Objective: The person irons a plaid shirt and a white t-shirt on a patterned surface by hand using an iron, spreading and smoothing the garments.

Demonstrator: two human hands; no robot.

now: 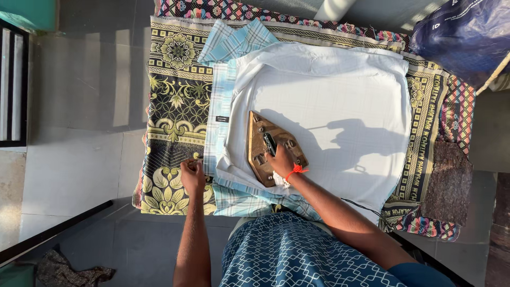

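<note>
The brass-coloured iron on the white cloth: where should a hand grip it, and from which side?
Probably by the dark handle running along the top of the brass-coloured iron, from above on the near, broad end, as the right hand does; the flat body lies on the white cloth.

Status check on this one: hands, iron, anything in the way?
Right hand grips iron on white cloth. Left hand pins checked shirt edge. Nothing blocking the iron.
</note>
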